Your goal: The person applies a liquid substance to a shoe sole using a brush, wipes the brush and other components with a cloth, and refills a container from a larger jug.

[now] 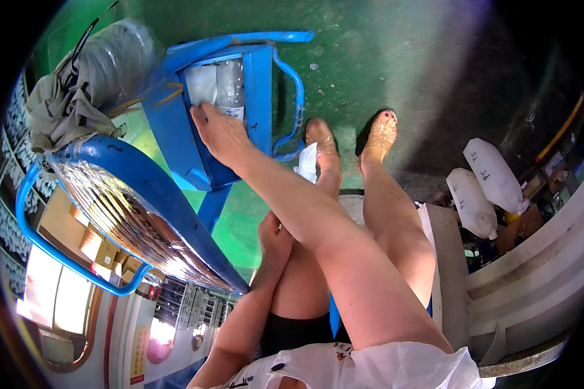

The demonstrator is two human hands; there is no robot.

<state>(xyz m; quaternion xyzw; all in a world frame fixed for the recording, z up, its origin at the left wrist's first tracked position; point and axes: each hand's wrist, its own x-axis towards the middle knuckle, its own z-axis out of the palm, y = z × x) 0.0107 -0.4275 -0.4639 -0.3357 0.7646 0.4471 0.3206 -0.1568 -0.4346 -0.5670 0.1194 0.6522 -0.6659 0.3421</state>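
Observation:
My right hand reaches over the open blue metal box, its bent fingers at the near left part of the opening. Whatever those fingers pinch, if anything, is hidden. Just beyond them a flat white item and a clear plastic bottle lie inside the box. My left hand is curled beside my knee, partly behind my right forearm; its contents cannot be made out. A white piece of paper or cloth shows beside my lower leg.
A blue-framed chair back with plastic wrapping stands at the left. Grey cloth and a clear-wrapped roll-like bundle sit above it. Two whitish plastic containers lie at the right, near a pale ridged panel. The floor is green.

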